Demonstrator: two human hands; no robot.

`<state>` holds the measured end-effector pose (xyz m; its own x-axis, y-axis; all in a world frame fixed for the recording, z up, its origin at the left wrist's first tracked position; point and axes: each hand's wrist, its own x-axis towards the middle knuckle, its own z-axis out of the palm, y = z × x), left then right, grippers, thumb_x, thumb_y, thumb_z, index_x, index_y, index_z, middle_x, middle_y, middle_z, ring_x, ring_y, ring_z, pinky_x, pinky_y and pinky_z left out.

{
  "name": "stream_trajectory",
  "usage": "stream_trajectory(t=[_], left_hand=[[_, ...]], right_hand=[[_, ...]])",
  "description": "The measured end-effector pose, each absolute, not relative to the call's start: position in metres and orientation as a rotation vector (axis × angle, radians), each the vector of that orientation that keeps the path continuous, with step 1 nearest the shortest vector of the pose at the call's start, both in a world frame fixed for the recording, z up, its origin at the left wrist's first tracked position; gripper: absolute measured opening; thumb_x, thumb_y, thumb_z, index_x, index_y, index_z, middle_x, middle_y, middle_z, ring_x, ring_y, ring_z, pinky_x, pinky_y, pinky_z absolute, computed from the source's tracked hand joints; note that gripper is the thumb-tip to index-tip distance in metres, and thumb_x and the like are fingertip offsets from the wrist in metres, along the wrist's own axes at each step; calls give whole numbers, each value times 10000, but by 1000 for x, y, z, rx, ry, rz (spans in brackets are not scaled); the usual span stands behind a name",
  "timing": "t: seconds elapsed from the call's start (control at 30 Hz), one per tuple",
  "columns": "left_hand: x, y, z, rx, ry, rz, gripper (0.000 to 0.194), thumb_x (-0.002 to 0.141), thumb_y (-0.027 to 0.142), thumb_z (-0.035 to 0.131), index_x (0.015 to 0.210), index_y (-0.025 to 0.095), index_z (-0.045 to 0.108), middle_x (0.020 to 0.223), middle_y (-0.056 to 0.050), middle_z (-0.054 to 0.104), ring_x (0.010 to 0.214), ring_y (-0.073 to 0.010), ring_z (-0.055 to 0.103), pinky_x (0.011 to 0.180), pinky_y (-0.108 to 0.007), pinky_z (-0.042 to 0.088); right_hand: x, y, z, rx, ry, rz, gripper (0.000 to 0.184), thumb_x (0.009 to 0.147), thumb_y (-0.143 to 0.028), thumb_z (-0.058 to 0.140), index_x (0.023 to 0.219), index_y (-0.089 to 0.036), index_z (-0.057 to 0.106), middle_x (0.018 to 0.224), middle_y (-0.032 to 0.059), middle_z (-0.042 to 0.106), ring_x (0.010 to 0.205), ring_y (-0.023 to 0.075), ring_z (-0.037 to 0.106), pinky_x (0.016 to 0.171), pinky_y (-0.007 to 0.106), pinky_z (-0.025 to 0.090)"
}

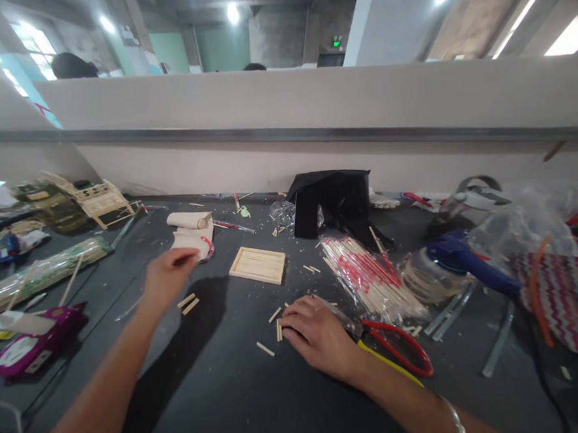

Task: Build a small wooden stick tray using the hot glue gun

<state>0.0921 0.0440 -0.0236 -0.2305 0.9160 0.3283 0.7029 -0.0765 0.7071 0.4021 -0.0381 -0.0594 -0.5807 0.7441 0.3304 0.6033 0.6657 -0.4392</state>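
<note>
My left hand (pixel 170 276) is raised over the table's left side, its fingertips pinched together; whatever they hold, if anything, is too small to make out. Just beyond it lies a partly unrolled beige sheet (pixel 190 220). Two short wooden sticks (pixel 188 303) rest on the table beside that wrist. My right hand (pixel 320 339) lies palm down on the dark table, fingers stretched and slightly bent, with its fingertips at a few short stick pieces (pixel 279 330). Between and beyond both hands sits a shallow rectangular tray of wooden sticks (pixel 257 265).
Red-and-yellow-handled scissors (pixel 399 347) lie against my right wrist. Behind are a bag of red-tipped sticks (pixel 365 274), a blue glue gun (pixel 472 261) on a jar, and a black folded object (pixel 334 200). At left stand a purple box (pixel 35 343) and a small wooden model (pixel 102 200).
</note>
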Motion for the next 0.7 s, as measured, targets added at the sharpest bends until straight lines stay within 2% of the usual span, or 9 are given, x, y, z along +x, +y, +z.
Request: stream_trajectory(t=[0.03, 0.13, 0.2, 0.33, 0.5, 0.7], left_hand=[[108, 41, -26, 1879, 1869, 1125, 129, 731, 269, 670, 829, 198, 714, 851, -12, 703, 842, -193, 613, 832, -324, 463], [149, 34, -35, 2489, 1656, 726, 197, 833, 206, 520, 929, 202, 692, 929, -54, 692, 909, -209, 578, 856, -352, 435], [166, 32, -42, 2717, 1675, 495, 240, 836, 167, 501, 1012, 187, 664, 1006, -81, 671, 928, -237, 547, 822, -379, 427], [178, 34, -52, 2796, 1675, 404, 247, 824, 123, 497, 990, 217, 654, 991, -83, 656, 967, -263, 512, 778, -392, 396], [173, 34, -51, 2877, 1640, 334, 219, 835, 87, 450, 866, 183, 644, 886, -90, 646, 936, -255, 511, 795, -398, 367], [172, 13, -36, 2910, 1680, 317, 218, 829, 76, 439, 880, 161, 634, 893, -104, 634, 904, -266, 519, 805, -412, 355]], right_hand=[[402, -38, -59, -1039, -2386, 381, 124, 887, -199, 544, 903, -223, 664, 921, 21, 673, 917, 194, 543, 862, 364, 405], [403, -39, -58, -1019, -2381, 354, 136, 898, -202, 526, 901, -214, 661, 913, 30, 671, 909, 193, 540, 856, 366, 404], [403, -39, -57, -1009, -2383, 326, 136, 900, -202, 523, 911, -210, 659, 911, 33, 670, 912, 191, 536, 858, 366, 402], [404, -39, -57, -1003, -2398, 297, 130, 895, -198, 528, 904, -205, 658, 911, 35, 669, 912, 194, 535, 855, 366, 400], [404, -38, -59, -999, -2409, 283, 134, 899, -199, 523, 899, -204, 656, 904, 34, 675, 912, 198, 540, 863, 371, 392], [404, -38, -59, -1004, -2400, 290, 127, 898, -201, 528, 903, -210, 654, 905, 27, 674, 908, 193, 539, 855, 362, 394]])
